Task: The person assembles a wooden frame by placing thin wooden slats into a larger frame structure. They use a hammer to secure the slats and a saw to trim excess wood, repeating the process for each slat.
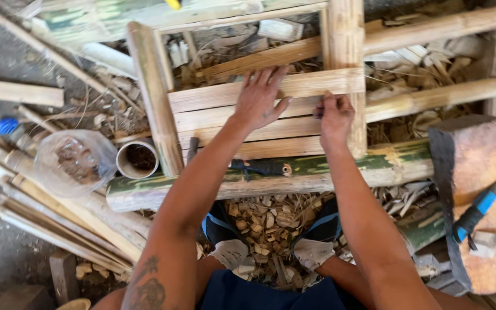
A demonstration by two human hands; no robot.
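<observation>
the bamboo slats [259,109] look pale, dry and matt. the green bamboo pole [317,169] has a scuffed, mottled skin. the wooden block [477,201] looks rough and reddish.

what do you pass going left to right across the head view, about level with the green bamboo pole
clear plastic bag → cut bamboo tube end → left hand → right hand → wooden block

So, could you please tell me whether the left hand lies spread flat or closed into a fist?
Spread flat: the left hand rests palm-down, fingers extended, on the bamboo slats.
</observation>
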